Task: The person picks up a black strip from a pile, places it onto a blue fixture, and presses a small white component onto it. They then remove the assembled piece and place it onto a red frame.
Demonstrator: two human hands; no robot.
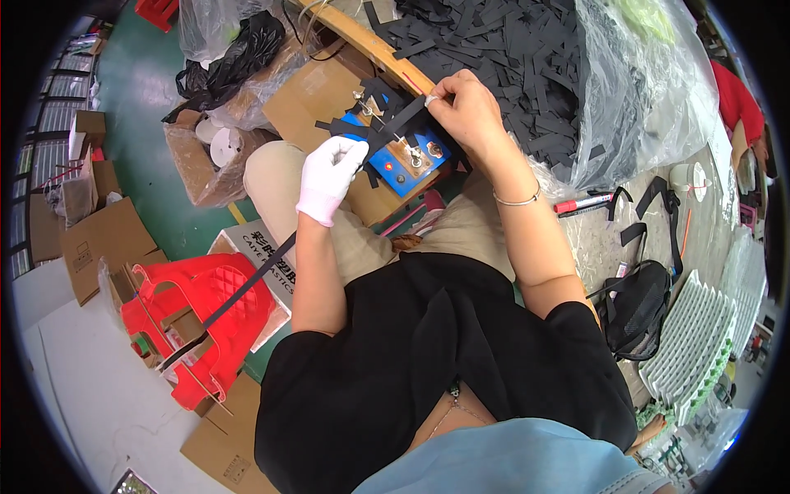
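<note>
My left hand (327,177), in a white glove, is closed with its fingertips pinching a black strap at the left edge of a small blue machine (401,175). My right hand (471,114) is bare, with a bracelet on the wrist. Thumb and forefinger close on the far end of the strap (403,121), which crosses over the machine between both hands. Metal posts and a red button show on the machine's top. Several cut black pieces (333,128) lie about it. A long black band (239,293) runs from the red stool up to my left wrist.
A heap of cut black strips (510,70) fills the bench beyond my right hand, beside clear plastic sheeting (646,82). At left are an upturned red stool (247,288), a carton with white rolls (216,156) and a black bag (247,53). A black backpack (638,309) lies right.
</note>
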